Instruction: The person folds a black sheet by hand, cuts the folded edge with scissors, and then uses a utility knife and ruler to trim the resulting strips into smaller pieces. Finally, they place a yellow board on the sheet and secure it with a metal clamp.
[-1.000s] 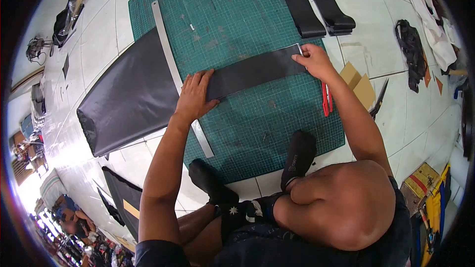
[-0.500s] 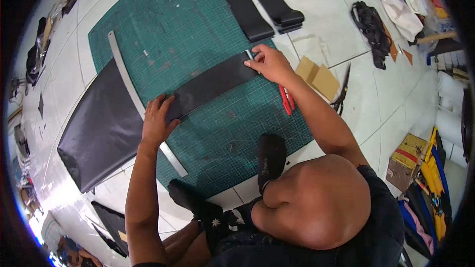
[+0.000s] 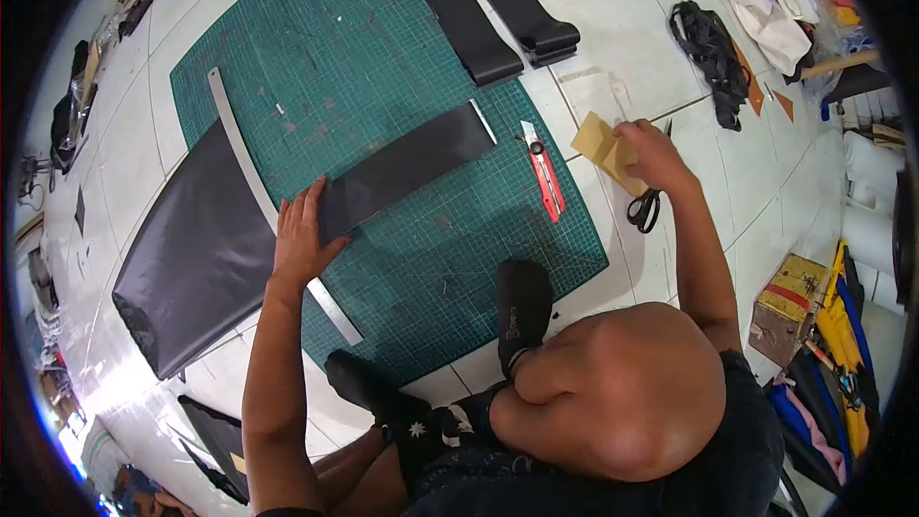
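Note:
My left hand (image 3: 302, 237) lies flat with fingers stretched out, pressing on the steel ruler (image 3: 244, 155) and the near end of a black strip (image 3: 402, 165). Under the ruler, a wider black sheet (image 3: 196, 254) spreads to the left, off the mat. My right hand (image 3: 653, 158) is off the mat's right side, fingers curled onto a folded piece of tan card (image 3: 605, 151). Black-handled scissors (image 3: 644, 212) lie partly hidden below that hand. A red utility knife (image 3: 546, 177) rests on the mat, with a thin pale edge showing at the strip's far end.
The green cutting mat (image 3: 459, 268) covers the tiled floor before me. Two folded black strips (image 3: 469, 24) lie at its top edge. A black bundle (image 3: 710, 62) sits farther right, and a yellow box (image 3: 790, 302) stands at the right. My feet rest by the mat's near edge.
My right hand has left the strip's far end and moved right to the tan card. The red utility knife is now uncovered. My left hand has stayed on the ruler.

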`<state>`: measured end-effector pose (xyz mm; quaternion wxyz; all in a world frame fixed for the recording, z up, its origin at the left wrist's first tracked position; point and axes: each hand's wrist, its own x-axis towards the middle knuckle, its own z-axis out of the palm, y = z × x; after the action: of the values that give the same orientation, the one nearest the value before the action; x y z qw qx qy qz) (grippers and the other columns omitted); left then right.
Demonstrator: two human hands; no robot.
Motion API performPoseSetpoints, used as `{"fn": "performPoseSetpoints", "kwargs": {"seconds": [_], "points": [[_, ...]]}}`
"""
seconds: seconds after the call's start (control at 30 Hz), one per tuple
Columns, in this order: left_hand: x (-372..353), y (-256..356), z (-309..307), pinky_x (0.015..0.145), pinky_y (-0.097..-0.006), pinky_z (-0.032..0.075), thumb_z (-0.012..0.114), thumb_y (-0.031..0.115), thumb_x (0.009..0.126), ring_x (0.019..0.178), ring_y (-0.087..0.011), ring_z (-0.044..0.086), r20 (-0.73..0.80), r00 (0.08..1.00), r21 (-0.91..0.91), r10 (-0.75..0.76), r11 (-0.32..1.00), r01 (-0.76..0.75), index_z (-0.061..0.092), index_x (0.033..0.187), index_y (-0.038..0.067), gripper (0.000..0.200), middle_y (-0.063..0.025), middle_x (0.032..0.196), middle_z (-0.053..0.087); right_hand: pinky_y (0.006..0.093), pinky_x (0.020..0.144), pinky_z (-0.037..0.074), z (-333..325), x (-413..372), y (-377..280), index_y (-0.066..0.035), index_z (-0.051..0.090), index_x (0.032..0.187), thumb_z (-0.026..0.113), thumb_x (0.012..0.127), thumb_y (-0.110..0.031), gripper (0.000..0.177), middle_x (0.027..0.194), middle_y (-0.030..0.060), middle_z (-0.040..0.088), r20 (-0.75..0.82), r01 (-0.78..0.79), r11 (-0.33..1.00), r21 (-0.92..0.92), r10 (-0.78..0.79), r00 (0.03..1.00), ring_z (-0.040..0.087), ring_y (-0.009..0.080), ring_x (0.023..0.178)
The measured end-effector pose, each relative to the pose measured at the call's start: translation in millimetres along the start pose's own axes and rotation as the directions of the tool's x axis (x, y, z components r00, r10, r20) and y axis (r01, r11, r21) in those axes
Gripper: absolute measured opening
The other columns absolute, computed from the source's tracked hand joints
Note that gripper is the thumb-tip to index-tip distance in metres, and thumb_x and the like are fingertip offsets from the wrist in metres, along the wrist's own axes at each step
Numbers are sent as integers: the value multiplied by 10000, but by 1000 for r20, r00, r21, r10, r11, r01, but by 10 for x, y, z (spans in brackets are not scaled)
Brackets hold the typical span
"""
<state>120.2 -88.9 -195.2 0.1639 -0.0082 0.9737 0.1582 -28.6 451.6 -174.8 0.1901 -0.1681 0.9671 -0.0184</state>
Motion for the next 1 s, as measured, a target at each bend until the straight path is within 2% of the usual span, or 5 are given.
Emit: {"fn": "performPoseSetpoints", "kwargs": {"seconds": [0.3, 0.6, 0.7, 0.83, 1.0], "points": [[4, 617, -62, 1114, -511, 378, 865, 259, 700, 1373, -393, 396, -237, 941, -229, 240, 928, -294, 369, 1489, 118, 943, -215, 1488, 380, 253, 738, 446, -1378, -546, -332, 9, 552, 975, 682, 862, -70, 189, 842, 42, 560, 65, 9, 851, 525, -50, 997, 517, 104, 824], [100, 2001, -922, 1159, -502, 275, 862, 284, 719, 1367, -420, 404, -579, 684, -428, 444, 548, -718, 552, 1327, 88, 710, -235, 1419, 467, 264, 819, 462, -1943, -396, -1409, 7, 532, 1150, 689, 870, -146, 356, 1041, 54, 574, -578, 567, 313, 762, -70, 813, 561, 122, 956], [315, 1679, -1077, 992, -430, 445, 808, 252, 804, 1105, -311, 609, -664, 682, -444, 305, 573, -689, 629, 1131, 33, 432, -190, 1169, 641, 328, 888, 534, -1935, 130, -1467, 48, 481, 1325, 636, 912, -67, 455, 1194, 119, 619, -649, 641, -123, 757, -32, 760, 620, 174, 1072], [114, 1538, -1654, 695, -307, 517, 785, 270, 835, 759, -177, 663, -407, 911, -752, 58, 544, -371, 668, 989, 3, 330, -108, 851, 693, 482, 846, 560, -1941, 330, -1996, -85, 420, 1406, 694, 892, -247, 604, 1032, 143, 691, -546, 554, -90, 828, 98, 832, 681, 323, 874], [212, 1192, -1692, 640, -317, 497, 762, 480, 811, 677, -202, 662, -246, 961, -397, -125, 918, 18, 675, 837, 5, 484, -111, 710, 664, 259, 697, 565, -1308, 559, -2041, 10, 583, 1149, 692, 906, -138, 305, 1004, 73, 666, -376, 377, 8, 926, -55, 925, 658, 117, 864]]}}
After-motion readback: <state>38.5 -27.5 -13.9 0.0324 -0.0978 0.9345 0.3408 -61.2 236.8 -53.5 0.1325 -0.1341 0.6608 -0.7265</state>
